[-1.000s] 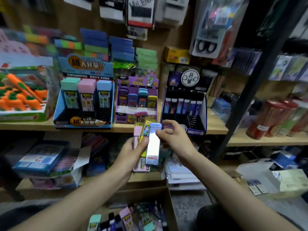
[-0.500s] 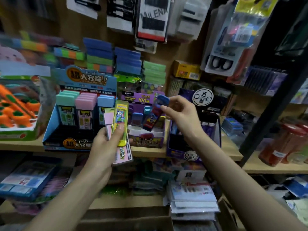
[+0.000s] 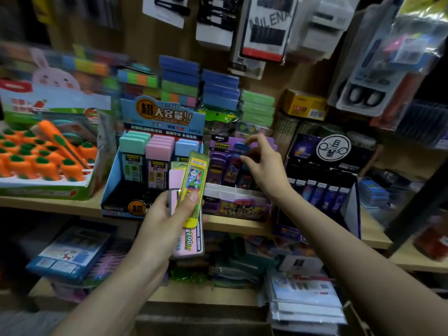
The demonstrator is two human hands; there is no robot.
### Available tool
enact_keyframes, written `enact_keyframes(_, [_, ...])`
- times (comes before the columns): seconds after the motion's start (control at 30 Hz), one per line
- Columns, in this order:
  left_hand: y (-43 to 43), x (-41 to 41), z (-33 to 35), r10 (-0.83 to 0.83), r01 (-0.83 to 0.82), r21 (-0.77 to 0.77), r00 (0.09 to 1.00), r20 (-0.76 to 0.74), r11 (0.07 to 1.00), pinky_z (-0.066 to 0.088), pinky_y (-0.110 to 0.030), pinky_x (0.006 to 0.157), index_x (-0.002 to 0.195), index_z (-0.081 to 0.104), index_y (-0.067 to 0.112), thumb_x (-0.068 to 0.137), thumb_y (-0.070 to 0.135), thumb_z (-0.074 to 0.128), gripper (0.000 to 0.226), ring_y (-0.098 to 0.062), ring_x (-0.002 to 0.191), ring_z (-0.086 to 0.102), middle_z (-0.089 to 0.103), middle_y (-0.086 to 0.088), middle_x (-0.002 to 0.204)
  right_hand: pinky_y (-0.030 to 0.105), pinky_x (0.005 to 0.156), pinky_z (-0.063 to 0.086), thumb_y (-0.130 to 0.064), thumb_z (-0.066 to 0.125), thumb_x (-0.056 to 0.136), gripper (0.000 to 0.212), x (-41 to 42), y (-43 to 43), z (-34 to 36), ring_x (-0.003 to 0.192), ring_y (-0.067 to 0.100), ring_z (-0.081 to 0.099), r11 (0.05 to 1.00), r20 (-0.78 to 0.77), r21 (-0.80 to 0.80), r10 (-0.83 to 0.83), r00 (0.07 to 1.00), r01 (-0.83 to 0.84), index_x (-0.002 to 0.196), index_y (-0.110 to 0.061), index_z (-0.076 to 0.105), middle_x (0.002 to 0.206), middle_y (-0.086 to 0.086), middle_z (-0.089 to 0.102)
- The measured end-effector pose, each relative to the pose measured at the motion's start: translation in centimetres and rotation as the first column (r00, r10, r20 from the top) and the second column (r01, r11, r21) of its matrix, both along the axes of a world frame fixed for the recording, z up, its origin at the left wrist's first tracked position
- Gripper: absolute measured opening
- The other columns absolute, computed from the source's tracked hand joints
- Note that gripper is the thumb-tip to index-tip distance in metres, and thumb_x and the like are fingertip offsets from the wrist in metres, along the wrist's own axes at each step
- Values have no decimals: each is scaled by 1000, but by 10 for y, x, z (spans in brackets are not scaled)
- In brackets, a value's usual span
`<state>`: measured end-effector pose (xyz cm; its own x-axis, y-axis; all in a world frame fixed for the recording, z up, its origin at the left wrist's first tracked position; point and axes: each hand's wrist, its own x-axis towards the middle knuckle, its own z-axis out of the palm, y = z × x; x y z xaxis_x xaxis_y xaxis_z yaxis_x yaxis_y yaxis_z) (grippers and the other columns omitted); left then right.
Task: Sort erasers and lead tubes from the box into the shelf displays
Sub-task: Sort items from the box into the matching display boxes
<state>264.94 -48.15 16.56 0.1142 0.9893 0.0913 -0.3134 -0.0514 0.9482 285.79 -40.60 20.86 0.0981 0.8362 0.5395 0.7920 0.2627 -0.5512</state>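
- right hand point(image 3: 265, 167): fingertips point(image 3: 257, 141) pinched a small blue-capped lead tube point(image 3: 241, 147) between thumb and forefinger, other fingers loosely curled.
- that tube sat at the back row of the purple cardboard display box point(image 3: 238, 209), just above the dark tubes slotted there. Seated in a slot or not: couldn't tell, the hand covered it.
- left hand point(image 3: 164, 221): gripped two packs stacked flat. Its thumb point(image 3: 192, 197) pressed on a yellow-green translucent plastic lead case point(image 3: 194, 180), and the fingers wrapped behind a flat pink case point(image 3: 188, 241) printed "200".
- both packs were upright, tilted slightly right, in front of the seam between the purple box and a blue cardboard display box point(image 3: 157, 117).
- the blue box carried rows of mint, pink and pale-blue capped tubes.
- a black display box point(image 3: 322, 166) stood just beside the purple one, on its right.
- all three displays stood on a light wooden shelf point(image 3: 60, 206), with orange carrot-shaped erasers point(image 3: 43, 161) in a tray at the left end.
- a brown cardboard box point(image 3: 203, 318) lay at the bottom edge, below both arms, contents out of view.
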Motion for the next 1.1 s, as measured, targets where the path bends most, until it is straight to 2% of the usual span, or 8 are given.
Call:
enact_keyframes(0.13, [-3, -10, -5, -6, 7, 9, 998, -59, 1000, 52, -19, 48, 99, 60, 23, 78, 34, 61, 24, -12, 67, 71, 74, 4, 80, 47, 84, 49, -19, 63, 88, 23, -3, 4, -3, 99, 28, 58, 998, 100, 36, -63, 993, 60, 107, -17, 50, 103, 10, 62])
enact_keyframes(0.3, [-5, -21, -7, -29, 31, 12, 994, -105, 999, 52, -19, 50, 102, 59, 21, 79, 31, 60, 25, -14, 67, 71, 74, 5, 84, 40, 87, 38, -20, 60, 89, 14, -5, 9, -2, 103, 30, 47, 990, 318, 25, -142, 937, 142, 92, -6, 64, 100, 12, 59])
enact_keyframes(0.43, [-7, -23, -6, -25, 26, 15, 994, -105, 1000, 50, -18, 46, 99, 60, 19, 74, 31, 64, 28, -12, 61, 70, 74, 5, 77, 33, 92, 33, -23, 56, 93, 20, -12, -4, 8, 108, 25, 43, 989, 304, 57, -145, 941, 134, 100, -8, 66, 106, 9, 54])
enact_keyframes(0.53, [-9, -21, -4, -63, 64, 4, 992, -110, 998, 48, -18, 43, 95, 61, 18, 72, 27, 68, 26, -10, 54, 67, 72, 5, 68, 23, 78, 41, -31, 54, 94, 20, -32, -34, 12, 92, 11, 52, 999, 16, 16, 52, 999, -52, 100, -14, 63, 94, -1, 58])
enact_keyframes(0.67, [-14, -14, -5, -139, 141, 2, 977, -159, 990, 48, -17, 48, 99, 62, 18, 62, 33, 70, 41, -10, 56, 67, 73, 5, 73, 19, 44, 41, -33, 59, 90, 17, -52, -75, -4, 51, 5, 55, 873, -532, -271, 215, 819, -405, 99, -19, 57, 64, -7, 63])
enact_keyframes(0.9, [-17, -9, -11, -48, 48, -148, 999, 3, 988, 48, -18, 44, 97, 65, 21, 59, 37, 72, 42, -8, 57, 68, 72, 5, 66, 18, 42, 47, -18, 60, 91, 13, -48, -95, -14, 46, 8, 60, 956, -733, -105, 112, 671, -274, 89, -6, 56, 59, 0, 68])
enact_keyframes(1.03, [-12, -9, -11, 18, -4, -176, 997, 78, 984, 52, -21, 49, 97, 66, 21, 71, 24, 71, 27, -7, 63, 70, 73, 7, 72, 14, 35, 41, -18, 63, 88, 13, -50, -106, -23, 48, 10, 63, 921, -855, -161, 49, 516, -355, 79, -11, 57, 71, 12, 68])
enact_keyframes(1.1, [-9, -10, -10, 64, -43, -180, 992, 111, 983, 52, -20, 47, 99, 65, 20, 80, 19, 68, 19, -6, 62, 69, 73, 8, 70, 14, 41, 43, -19, 66, 85, 20, -49, -112, -30, 51, 5, 61, 891, -837, -207, 53, 544, -404, 67, -18, 60, 76, 9, 65])
